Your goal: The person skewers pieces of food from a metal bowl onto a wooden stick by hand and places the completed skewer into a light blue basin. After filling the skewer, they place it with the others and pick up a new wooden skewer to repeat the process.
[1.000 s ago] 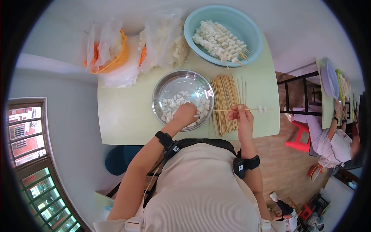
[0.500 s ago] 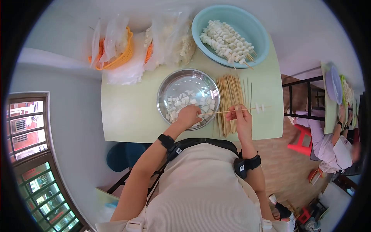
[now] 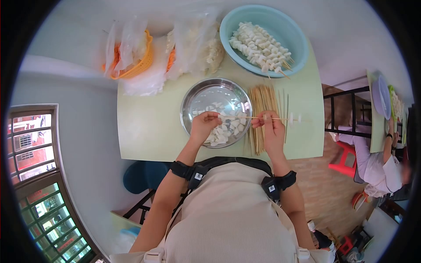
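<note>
My right hand (image 3: 270, 127) is closed around a thin wooden skewer (image 3: 254, 117), held roughly level above the table. Near its right end are two white pieces (image 3: 291, 118), a little blurred. At the skewer's left end my left hand (image 3: 206, 125) pinches a small white piece (image 3: 221, 117), partly hidden by the fingers. Below both hands, a round steel bowl (image 3: 193, 94) holds many loose white pieces (image 3: 223, 133). A bundle of bare wooden skewers (image 3: 262, 98) lies to the right of the bowl, partly under my right hand.
A light blue basin (image 3: 289, 33) with loaded white skewers (image 3: 261, 46) stands at the table's back right. Clear plastic bags (image 3: 190, 41) and an orange basket (image 3: 142, 63) sit at the back left. Another person (image 3: 377, 168) is beside a second table on the right, near a red stool (image 3: 342, 162).
My left hand has risen out of the bowl's pieces to the skewer's left end. The skewer has shifted slightly up in view, held in my right hand.
</note>
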Demonstrator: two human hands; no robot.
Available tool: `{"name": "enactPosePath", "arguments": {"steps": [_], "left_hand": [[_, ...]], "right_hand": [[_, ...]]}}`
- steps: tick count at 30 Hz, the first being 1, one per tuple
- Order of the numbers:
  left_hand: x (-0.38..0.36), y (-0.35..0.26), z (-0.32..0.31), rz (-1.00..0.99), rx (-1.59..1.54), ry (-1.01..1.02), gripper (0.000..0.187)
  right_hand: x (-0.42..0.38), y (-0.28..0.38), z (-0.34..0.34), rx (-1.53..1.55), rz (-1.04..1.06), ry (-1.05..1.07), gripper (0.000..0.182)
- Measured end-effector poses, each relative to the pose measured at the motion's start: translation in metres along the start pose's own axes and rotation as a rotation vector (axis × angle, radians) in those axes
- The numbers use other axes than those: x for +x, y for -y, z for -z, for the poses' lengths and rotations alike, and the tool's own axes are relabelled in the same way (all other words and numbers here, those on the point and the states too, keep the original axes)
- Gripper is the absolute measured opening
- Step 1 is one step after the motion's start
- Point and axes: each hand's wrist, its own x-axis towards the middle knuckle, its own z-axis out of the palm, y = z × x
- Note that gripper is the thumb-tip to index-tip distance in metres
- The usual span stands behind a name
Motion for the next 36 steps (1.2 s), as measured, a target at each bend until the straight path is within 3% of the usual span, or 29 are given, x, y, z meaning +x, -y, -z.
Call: {"name": "enactPosePath", "arguments": {"steps": [8, 23, 27, 29, 31, 32, 36], "left_hand": [[-0.004, -0.001, -0.006, -0.025, -0.17, -0.089, 0.02], [-0.01, -0.016, -0.01, -0.163, -0.049, -0.192, 0.015], [-0.023, -0.034, -0.031, -0.237, 0.065, -0.065, 0.014], [-0.022, -0.039, -0.026, -0.267, 0.059, -0.121, 0.015], [-0.016, -0.037, -0.014, -0.266, 0.039, -0.194, 0.014], [-0.013, -0.037, -0.006, -0.266, 0.026, -0.265, 0.014], [-0.014, -0.036, 0.018, -0.33, 0.113, -0.428, 0.011]], "right_hand": [[-0.004, 0.008, -0.007, -0.087, 0.047, 0.066, 0.02], [-0.008, -0.002, -0.022, -0.182, 0.191, 0.174, 0.018], [-0.005, -0.023, -0.028, -0.199, 0.113, 0.291, 0.016], [-0.005, -0.019, -0.03, -0.185, 0.114, 0.295, 0.02], [-0.01, -0.016, -0.028, -0.199, 0.004, 0.209, 0.035], [-0.009, -0.02, -0.023, -0.282, 0.078, 0.213, 0.041], [-0.011, -0.023, -0.007, -0.222, -0.02, 0.261, 0.028]]}}
